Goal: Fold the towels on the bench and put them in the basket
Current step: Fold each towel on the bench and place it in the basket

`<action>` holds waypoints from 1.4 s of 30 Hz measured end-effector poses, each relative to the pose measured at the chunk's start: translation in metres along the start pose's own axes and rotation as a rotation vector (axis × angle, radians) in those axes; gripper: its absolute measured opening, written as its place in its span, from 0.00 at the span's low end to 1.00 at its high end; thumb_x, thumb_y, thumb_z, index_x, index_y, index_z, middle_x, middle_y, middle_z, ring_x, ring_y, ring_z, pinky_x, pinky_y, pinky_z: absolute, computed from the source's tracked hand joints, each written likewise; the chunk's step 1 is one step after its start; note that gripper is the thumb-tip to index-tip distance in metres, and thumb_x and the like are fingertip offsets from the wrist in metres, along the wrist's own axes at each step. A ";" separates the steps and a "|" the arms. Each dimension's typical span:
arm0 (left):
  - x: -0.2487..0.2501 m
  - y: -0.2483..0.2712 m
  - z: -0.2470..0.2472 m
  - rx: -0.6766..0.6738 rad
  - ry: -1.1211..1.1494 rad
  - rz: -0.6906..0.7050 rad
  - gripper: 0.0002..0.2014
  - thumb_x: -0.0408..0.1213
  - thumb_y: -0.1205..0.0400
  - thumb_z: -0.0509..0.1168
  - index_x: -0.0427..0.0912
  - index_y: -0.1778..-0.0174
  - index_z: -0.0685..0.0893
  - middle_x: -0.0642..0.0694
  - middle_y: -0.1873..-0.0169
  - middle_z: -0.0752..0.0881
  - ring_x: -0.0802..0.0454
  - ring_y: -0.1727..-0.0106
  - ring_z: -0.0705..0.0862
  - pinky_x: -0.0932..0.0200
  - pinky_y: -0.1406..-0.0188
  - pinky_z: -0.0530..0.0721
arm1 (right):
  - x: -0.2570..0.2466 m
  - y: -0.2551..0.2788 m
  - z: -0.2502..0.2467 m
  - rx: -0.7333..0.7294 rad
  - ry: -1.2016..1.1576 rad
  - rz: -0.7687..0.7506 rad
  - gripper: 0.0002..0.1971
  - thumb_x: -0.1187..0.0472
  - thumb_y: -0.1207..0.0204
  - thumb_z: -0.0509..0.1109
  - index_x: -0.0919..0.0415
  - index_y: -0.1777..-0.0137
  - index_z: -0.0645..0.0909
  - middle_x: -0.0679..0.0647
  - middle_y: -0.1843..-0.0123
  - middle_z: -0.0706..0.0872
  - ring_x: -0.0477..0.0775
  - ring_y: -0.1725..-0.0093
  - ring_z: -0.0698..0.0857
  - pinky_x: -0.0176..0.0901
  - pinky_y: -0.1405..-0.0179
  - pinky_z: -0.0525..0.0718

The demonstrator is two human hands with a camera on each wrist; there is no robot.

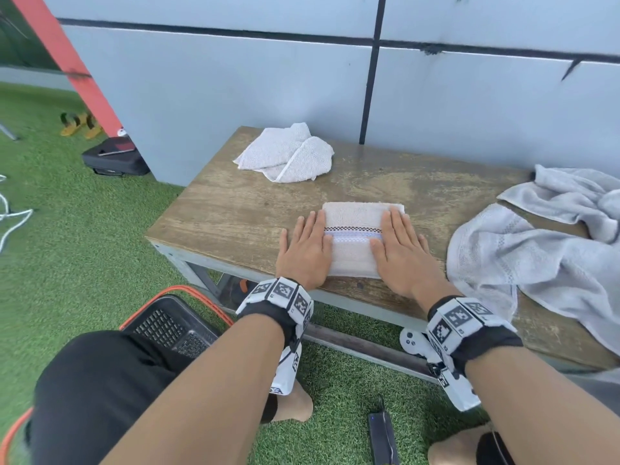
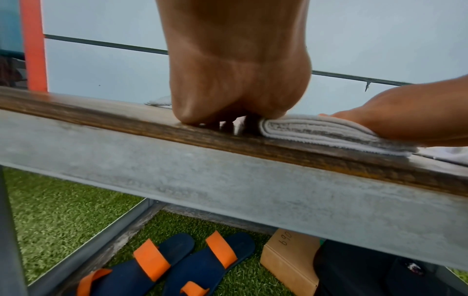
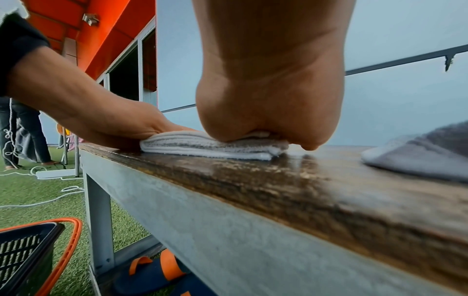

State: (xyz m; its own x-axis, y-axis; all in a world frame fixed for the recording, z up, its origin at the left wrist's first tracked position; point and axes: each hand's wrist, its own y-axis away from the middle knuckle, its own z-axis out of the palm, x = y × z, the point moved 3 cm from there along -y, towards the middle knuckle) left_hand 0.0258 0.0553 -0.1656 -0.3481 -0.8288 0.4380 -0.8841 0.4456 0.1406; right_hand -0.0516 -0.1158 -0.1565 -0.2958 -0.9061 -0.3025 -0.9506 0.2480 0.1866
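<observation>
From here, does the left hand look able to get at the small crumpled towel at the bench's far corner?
Probably yes. The left hand lies flat on the folded towel, holding nothing, and only bare bench separates it from the crumpled towel.

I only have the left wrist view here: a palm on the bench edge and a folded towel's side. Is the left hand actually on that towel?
Observer: Yes. From the head view the left hand lies flat, fingers straight, across the left edge of the folded cream towel with the checked stripe.
Operator: And the right one?
Observer: The right hand presses flat on its right edge.
Operator: Anything left to fold?
Observer: A crumpled white towel at the back of the wooden bench, and a large grey towel on the right.
Operator: Where's the basket?
Observer: The black basket with an orange rim sits on the grass, lower left.
</observation>
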 end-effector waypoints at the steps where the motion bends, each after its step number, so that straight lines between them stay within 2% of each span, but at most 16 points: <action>1: -0.002 0.002 -0.001 -0.004 -0.012 -0.012 0.28 0.52 0.08 0.37 0.52 0.10 0.44 0.56 0.11 0.43 0.57 0.11 0.40 0.44 0.13 0.35 | 0.001 0.002 0.001 -0.013 -0.010 0.011 0.33 0.43 0.10 0.37 0.54 0.12 0.31 0.49 0.11 0.28 0.52 0.12 0.34 0.56 0.13 0.40; 12: -0.002 0.029 -0.003 -0.019 0.022 -0.079 0.28 0.54 0.09 0.39 0.58 0.11 0.49 0.53 0.11 0.40 0.51 0.11 0.35 0.38 0.15 0.31 | 0.000 0.030 0.006 0.021 -0.097 0.060 0.35 0.40 0.11 0.42 0.52 0.11 0.34 0.53 0.12 0.27 0.61 0.11 0.39 0.59 0.12 0.45; 15: 0.004 0.036 -0.004 -0.034 0.062 -0.108 0.26 0.50 0.09 0.43 0.56 0.12 0.56 0.50 0.11 0.43 0.46 0.11 0.36 0.33 0.16 0.33 | 0.000 0.041 0.006 0.045 -0.219 0.187 0.43 0.36 0.14 0.50 0.59 0.11 0.34 0.58 0.13 0.23 0.67 0.11 0.46 0.63 0.14 0.54; 18: 0.011 0.041 -0.008 -0.029 0.133 -0.144 0.21 0.46 0.10 0.49 0.53 0.19 0.68 0.47 0.11 0.49 0.42 0.11 0.40 0.28 0.16 0.38 | -0.002 0.050 0.006 0.038 -0.295 0.250 0.44 0.37 0.15 0.57 0.65 0.12 0.45 0.59 0.12 0.27 0.70 0.12 0.49 0.65 0.15 0.56; 20: 0.016 0.047 -0.013 -0.004 0.166 -0.153 0.17 0.45 0.12 0.55 0.51 0.27 0.76 0.46 0.14 0.60 0.39 0.12 0.48 0.26 0.17 0.43 | -0.001 0.054 0.005 0.030 -0.318 0.244 0.41 0.40 0.16 0.61 0.66 0.14 0.51 0.62 0.11 0.33 0.69 0.12 0.50 0.63 0.15 0.57; 22: 0.018 0.052 -0.014 0.025 0.228 -0.156 0.13 0.47 0.15 0.60 0.48 0.39 0.83 0.45 0.25 0.74 0.40 0.18 0.64 0.27 0.19 0.54 | 0.000 0.061 0.001 0.032 -0.343 0.225 0.40 0.43 0.17 0.66 0.68 0.17 0.55 0.61 0.10 0.38 0.64 0.11 0.51 0.60 0.16 0.60; 24: 0.022 0.061 -0.014 0.090 0.367 -0.139 0.12 0.51 0.19 0.66 0.46 0.58 0.82 0.43 0.42 0.85 0.40 0.34 0.80 0.33 0.26 0.71 | -0.001 0.068 -0.002 0.002 -0.370 0.222 0.41 0.45 0.19 0.70 0.68 0.17 0.56 0.58 0.10 0.42 0.59 0.11 0.52 0.58 0.17 0.62; 25: 0.024 0.066 -0.014 0.127 0.444 -0.123 0.14 0.53 0.21 0.70 0.45 0.61 0.82 0.44 0.50 0.88 0.40 0.42 0.85 0.36 0.33 0.79 | 0.000 0.070 -0.002 -0.017 -0.388 0.227 0.42 0.46 0.20 0.72 0.67 0.17 0.57 0.57 0.10 0.46 0.59 0.13 0.57 0.57 0.18 0.64; 26: 0.026 0.070 -0.014 0.149 0.508 -0.118 0.15 0.52 0.23 0.73 0.43 0.59 0.83 0.44 0.54 0.89 0.41 0.47 0.87 0.38 0.39 0.83 | -0.001 0.072 -0.004 -0.024 -0.401 0.226 0.41 0.48 0.21 0.73 0.67 0.17 0.58 0.57 0.12 0.52 0.59 0.16 0.64 0.57 0.21 0.69; 28: 0.030 0.078 -0.018 0.140 0.630 -0.123 0.16 0.47 0.21 0.74 0.39 0.47 0.84 0.44 0.51 0.89 0.45 0.49 0.87 0.46 0.45 0.85 | -0.007 0.077 -0.008 -0.041 -0.453 0.224 0.35 0.53 0.25 0.74 0.63 0.22 0.66 0.55 0.19 0.68 0.57 0.31 0.80 0.55 0.34 0.81; 30: 0.035 0.086 -0.027 0.099 0.758 -0.124 0.16 0.43 0.18 0.72 0.38 0.41 0.81 0.43 0.46 0.88 0.46 0.46 0.86 0.49 0.46 0.85 | -0.012 0.077 -0.011 -0.005 -0.529 0.173 0.19 0.62 0.27 0.71 0.54 0.36 0.80 0.61 0.35 0.85 0.55 0.46 0.87 0.52 0.46 0.87; 31: 0.037 0.089 -0.034 0.093 0.803 -0.110 0.16 0.42 0.18 0.72 0.38 0.39 0.80 0.43 0.46 0.87 0.45 0.45 0.87 0.46 0.44 0.86 | -0.017 0.080 -0.015 0.003 -0.554 0.158 0.14 0.67 0.26 0.68 0.51 0.43 0.81 0.60 0.45 0.88 0.55 0.51 0.86 0.49 0.52 0.85; 33: 0.038 0.095 -0.050 0.102 0.873 -0.069 0.15 0.41 0.18 0.72 0.39 0.39 0.79 0.41 0.46 0.88 0.44 0.45 0.88 0.43 0.44 0.86 | -0.024 0.082 -0.023 0.008 -0.619 0.202 0.13 0.68 0.23 0.65 0.55 0.41 0.78 0.54 0.51 0.85 0.53 0.51 0.84 0.48 0.53 0.84; 36: 0.034 0.100 -0.075 0.129 0.981 -0.043 0.15 0.37 0.19 0.73 0.38 0.39 0.80 0.38 0.45 0.88 0.48 0.51 0.87 0.50 0.50 0.86 | -0.038 0.079 -0.035 0.003 -0.729 0.262 0.28 0.64 0.25 0.63 0.61 0.26 0.60 0.54 0.45 0.83 0.52 0.45 0.85 0.59 0.46 0.89; 39: 0.023 0.102 -0.094 0.180 1.042 -0.068 0.14 0.36 0.20 0.73 0.40 0.41 0.82 0.40 0.46 0.90 0.44 0.48 0.89 0.47 0.46 0.86 | -0.055 0.074 -0.048 0.044 -0.789 0.252 0.23 0.70 0.21 0.61 0.62 0.29 0.57 0.51 0.47 0.77 0.44 0.51 0.80 0.42 0.63 0.81; 42: 0.010 0.108 -0.105 0.242 1.087 -0.116 0.12 0.35 0.20 0.74 0.39 0.43 0.82 0.38 0.48 0.90 0.43 0.50 0.89 0.45 0.45 0.87 | -0.080 0.069 -0.051 0.088 -0.839 0.213 0.19 0.71 0.22 0.61 0.66 0.32 0.63 0.55 0.47 0.78 0.46 0.54 0.81 0.37 0.71 0.79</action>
State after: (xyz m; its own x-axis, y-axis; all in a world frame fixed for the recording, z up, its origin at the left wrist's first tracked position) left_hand -0.0400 0.1304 -0.0526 0.0929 -0.0725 0.9930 -0.9720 0.2097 0.1062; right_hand -0.0890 -0.0440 -0.0720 -0.4072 -0.2941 -0.8647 -0.8605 0.4410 0.2552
